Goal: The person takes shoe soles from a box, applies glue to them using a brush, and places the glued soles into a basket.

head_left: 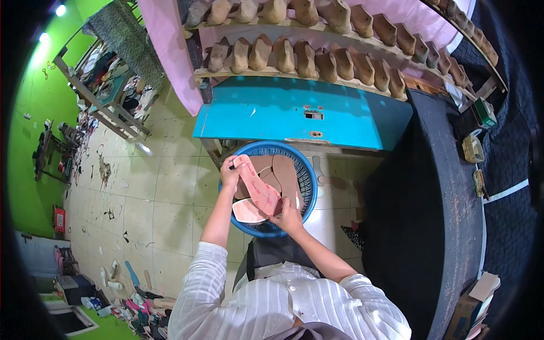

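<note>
A pink insole point(258, 188) with red print is stretched between my two hands above a blue plastic basket point(313, 187). My left hand point(229, 171) is closed around its narrow heel end, at the upper left. At its wide toe end my right hand point(289, 216) grips the lower right edge. Under it in the basket lie brown sole pieces point(285, 170) and a paler sole piece point(248, 211) with a light rim. The held insole covers part of them.
A turquoise table point(362, 122) stands just beyond the basket. Above it, wooden shoe lasts point(260, 52) line the shelves. A black-covered bench point(422, 226) runs along the right. Scraps and loose shoe parts point(147, 309) lie on the floor at left.
</note>
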Demonstrator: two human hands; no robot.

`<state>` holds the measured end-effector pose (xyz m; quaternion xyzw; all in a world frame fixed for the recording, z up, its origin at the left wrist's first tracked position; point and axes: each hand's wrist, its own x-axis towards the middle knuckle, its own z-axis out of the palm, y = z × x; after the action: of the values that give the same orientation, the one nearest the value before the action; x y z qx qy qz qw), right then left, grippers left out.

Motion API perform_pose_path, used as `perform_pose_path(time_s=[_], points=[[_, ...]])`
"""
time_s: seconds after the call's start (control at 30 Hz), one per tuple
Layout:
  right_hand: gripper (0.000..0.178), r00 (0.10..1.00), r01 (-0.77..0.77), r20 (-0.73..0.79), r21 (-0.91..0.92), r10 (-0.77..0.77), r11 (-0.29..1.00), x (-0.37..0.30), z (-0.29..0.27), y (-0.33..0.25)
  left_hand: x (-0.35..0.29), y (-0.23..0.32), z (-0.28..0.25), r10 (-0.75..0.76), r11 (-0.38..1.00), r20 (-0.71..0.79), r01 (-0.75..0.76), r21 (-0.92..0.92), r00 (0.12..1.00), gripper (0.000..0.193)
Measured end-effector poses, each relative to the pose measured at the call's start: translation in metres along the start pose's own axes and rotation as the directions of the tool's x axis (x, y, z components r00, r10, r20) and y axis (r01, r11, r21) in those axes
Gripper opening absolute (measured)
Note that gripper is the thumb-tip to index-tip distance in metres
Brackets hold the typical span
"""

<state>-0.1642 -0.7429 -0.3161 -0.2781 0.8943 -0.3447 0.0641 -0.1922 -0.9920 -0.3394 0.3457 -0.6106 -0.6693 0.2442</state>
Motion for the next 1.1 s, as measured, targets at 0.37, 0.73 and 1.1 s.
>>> perform_pose_path(time_s=[0.37, 0.73, 1.1], points=[[0.083, 0.981, -0.183, -0.025, -0.462, 0.194, 0.868, 0.007, 0.033, -0.007, 0.045, -0.06, 0.047, 0.323, 0.608, 0.296, -0.437, 0.663, 0.899, 0.045], [0.078, 0.96, -0.196, 0.057, -0.565, 0.275, 0.801, 0.012, 0.015, -0.011, 0.007, -0.017, 0.063, 0.121, 0.546, 0.252, -0.277, 0.791, 0.96, 0.04], [0.012, 0.869, -0.054, -0.495, -0.105, -0.005, 0.993, -0.003, -0.159, -0.092, -0.11, 0.141, 0.015, 0.548, 0.604, 0.243, -0.58, 0.547, 0.8, 0.014]])
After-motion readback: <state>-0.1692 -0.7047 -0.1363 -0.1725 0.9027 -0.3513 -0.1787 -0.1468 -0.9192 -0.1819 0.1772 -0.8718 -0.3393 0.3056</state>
